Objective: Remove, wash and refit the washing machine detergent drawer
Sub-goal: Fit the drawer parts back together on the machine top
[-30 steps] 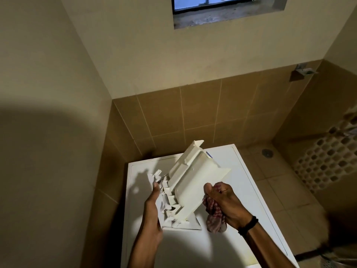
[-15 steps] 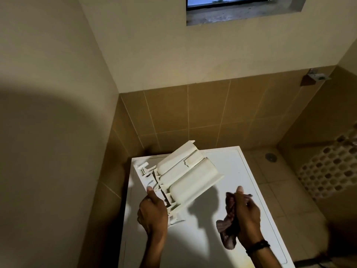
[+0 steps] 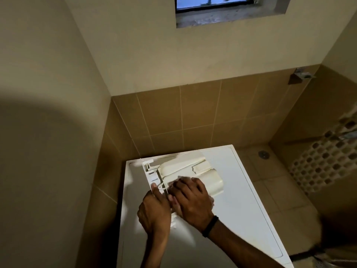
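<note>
where the detergent drawer [image 3: 185, 169] lies underside up on the white top of the washing machine [image 3: 241, 200], both hands are on its near end. the left hand [image 3: 154, 211] grips the drawer's near left edge, fingers curled and thumb [image 3: 154, 187] laid straight along the ribbed frame. just right of it and touching it, the right hand [image 3: 191, 202] lies palm down over the rounded compartments, its fingers reaching forward and blurred; whether anything is held beneath the palm cannot be told. a black band [image 3: 210, 226] circles the right wrist. beyond the fingertips the drawer's far end reaches the machine's back edge. past that stands a brown tiled wall [image 3: 193, 113], with a window [image 3: 212, 2] high above, and off to the right of the right hand is a round floor drain [image 3: 263, 154].
</note>
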